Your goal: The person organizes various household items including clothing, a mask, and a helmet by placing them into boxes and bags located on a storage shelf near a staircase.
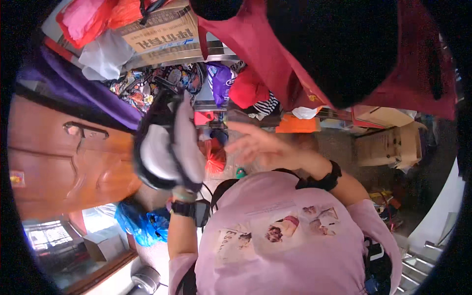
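In front of my left forearm is a rounded, padded-looking item (158,152) with white panels and black edging, blurred by motion. Its exact kind I cannot make out. My left hand (183,192), with a dark band on the wrist, is mostly hidden behind its lower end and seems to hold it from below. To the right, my right hand (263,147) is held in the air in front of my chest, fingers spread and smeared by motion, with nothing in it. A red plastic bag (215,156) lies beyond, between the two hands.
Dark red fabric (423,88) hangs close at the upper right. A shelf holds a cardboard box (160,32), a patterned bag (142,86) and a purple bag (221,81). At left stands a brown wooden door (64,162); a blue bag (142,226) is below. Another carton (391,147) stands right.
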